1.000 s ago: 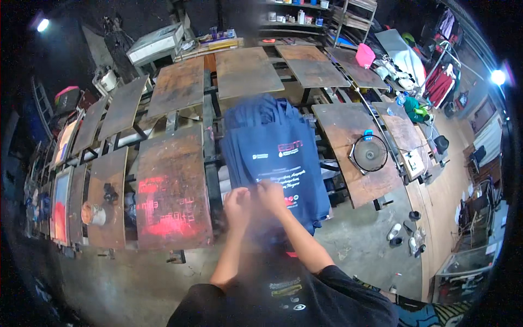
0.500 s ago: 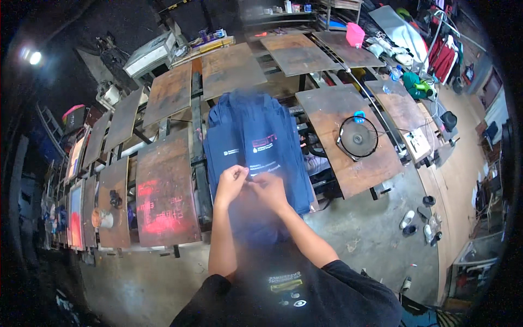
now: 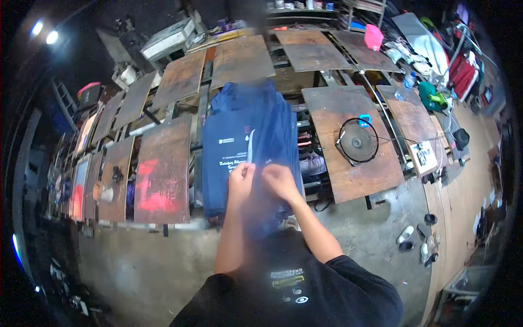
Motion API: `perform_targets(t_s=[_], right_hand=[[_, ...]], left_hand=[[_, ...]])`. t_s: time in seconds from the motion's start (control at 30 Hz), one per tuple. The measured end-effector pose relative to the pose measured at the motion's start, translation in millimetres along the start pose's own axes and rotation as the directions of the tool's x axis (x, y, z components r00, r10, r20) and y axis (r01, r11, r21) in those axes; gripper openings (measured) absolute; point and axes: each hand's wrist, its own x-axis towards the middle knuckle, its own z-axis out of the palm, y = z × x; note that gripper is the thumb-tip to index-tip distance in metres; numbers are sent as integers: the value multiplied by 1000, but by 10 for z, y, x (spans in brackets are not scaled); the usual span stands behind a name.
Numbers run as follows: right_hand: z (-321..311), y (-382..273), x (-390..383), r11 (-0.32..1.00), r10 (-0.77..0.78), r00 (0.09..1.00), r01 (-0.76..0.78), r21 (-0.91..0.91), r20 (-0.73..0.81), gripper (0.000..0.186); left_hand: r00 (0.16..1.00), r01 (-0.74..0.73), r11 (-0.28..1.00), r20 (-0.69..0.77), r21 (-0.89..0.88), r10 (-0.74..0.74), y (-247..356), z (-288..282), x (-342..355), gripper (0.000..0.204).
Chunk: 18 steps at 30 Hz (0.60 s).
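Observation:
A thick pile of navy blue printed fabric pieces point(image 3: 226, 133) lies in front of me, with pale lettering on the top ones. My left hand point(image 3: 241, 179) is closed in a pinch on the edge of an upper fabric piece, where a narrow white strip shows above the fingertips. To its right, just apart from it, my right hand point(image 3: 280, 181) hovers over the pile with its fingers bent. Motion and a blurred smear down the middle hide what its fingertips do.
Wooden boards point(image 3: 158, 180) on a dark frame surround the pile, some stained red. A round black fan point(image 3: 358, 140) lies on the right board beside a small blue object point(image 3: 365, 120). Farther off are a pink container point(image 3: 373, 37) and a water bottle point(image 3: 406, 84). Shoes point(image 3: 406, 234) lie on the floor.
My hands were close together at the fabric and are now apart, the right one shifted rightward. The top piece's edge has been drawn up, showing a white strip. The view has shifted slightly.

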Motion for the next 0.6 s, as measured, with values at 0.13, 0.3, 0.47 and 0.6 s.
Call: perform_targets(t_s=[0.13, 0.3, 0.47, 0.6], right_hand=[[-6, 78, 63, 999, 43, 997, -41, 31, -64, 10], [82, -99, 137, 1000, -11, 998, 11, 4, -64, 12], [-39, 205, 285, 995, -19, 997, 27, 97, -81, 13], [-482, 74, 332, 572, 340, 932, -311, 759, 126, 20]], left_hand=[[978, -78, 996, -191, 50, 86, -45, -118, -20, 23], [975, -114, 991, -186, 63, 124, 245, -69, -92, 24], [964, -265, 960, 7, 88, 266, 424, 183, -132, 14], [933, -357, 934, 40, 4, 357, 535, 135, -132, 12]])
